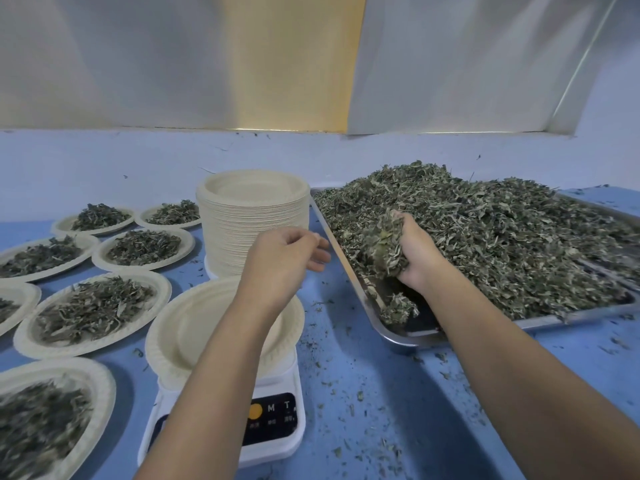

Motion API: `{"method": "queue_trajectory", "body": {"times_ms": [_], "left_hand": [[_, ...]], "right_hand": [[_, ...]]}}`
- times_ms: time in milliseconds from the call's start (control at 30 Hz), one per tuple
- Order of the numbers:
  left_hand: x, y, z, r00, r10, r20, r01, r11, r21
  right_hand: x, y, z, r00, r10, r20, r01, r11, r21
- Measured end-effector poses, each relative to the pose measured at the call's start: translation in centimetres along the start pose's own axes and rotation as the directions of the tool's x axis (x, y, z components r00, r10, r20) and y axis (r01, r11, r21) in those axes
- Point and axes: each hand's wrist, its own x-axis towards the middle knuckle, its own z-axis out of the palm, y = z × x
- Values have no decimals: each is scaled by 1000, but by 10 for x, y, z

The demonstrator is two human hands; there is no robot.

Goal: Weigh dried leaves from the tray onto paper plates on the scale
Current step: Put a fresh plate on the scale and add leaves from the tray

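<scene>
Your right hand (417,254) is inside the tray (349,275), palm turned up, fingers curled round a handful of leaves (383,249) that it holds just above the near left part of the pile. Your left hand (285,252) hangs in the air in front of the stack of plates (252,209), between that stack and the tray's left rim. Its fingers are loosely curled and nothing shows in them. Your left forearm crosses over the empty plate (188,336) and part of the scale (277,434).

The dried leaves (491,230) lie heaped in the metal tray, which stands on the right half of the blue table (384,403). The heap is highest toward the far side. At the tray's near left corner the bare metal bottom shows, with a small loose clump (398,308) lying on it just below your right hand.

The empty plate sits on the white scale, close to you and left of the tray. The scale's dark panel shows an orange round button and the letters M and T; your arm hides the readout. The tall stack of unused paper plates stands just behind the scale, beside the tray's far left corner.

To the left, several filled plates are spread over the table, each with a mound of leaves: one just beside the scale (93,308), one behind it (143,247), two farther back (98,218) (173,213), and others cut off by the left edge (41,256) (45,424). Leaf crumbs (360,396) are scattered on the table between the scale and the tray and along the tray's near rim.
</scene>
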Motion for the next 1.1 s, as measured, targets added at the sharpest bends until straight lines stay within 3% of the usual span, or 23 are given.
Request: {"method": "queue_trajectory", "body": {"times_ms": [100, 200, 400, 533, 733, 900, 1100], "left_hand": [[3, 0, -10, 986, -120, -113, 102, 982, -158], [5, -1, -26, 959, -233, -160, 174, 934, -313], [0, -7, -67, 917, -400, -5, 329, 760, -561], [-6, -12, -86, 907, -418, 52, 365, 717, -594], [-6, -19, -96, 906, -415, 79, 355, 646, -676], [-3, -20, -91, 904, -426, 18, 335, 683, -649], [4, -21, -85, 901, -433, -26, 342, 745, -572]], "right_hand": [[-15, -15, 17, 994, -48, 96, 31, 986, 166], [-35, -24, 46, 969, -124, 213, 78, 974, 210], [-79, -10, 116, 861, -164, 482, 112, 985, 135], [-97, 7, 151, 805, -305, 510, 374, 927, -36], [-109, 27, 165, 652, -482, 585, 675, 721, -159], [-108, 31, 156, 595, -521, 612, 776, 570, -270], [-109, 34, 147, 574, -449, 685, 811, 428, -399]]}}
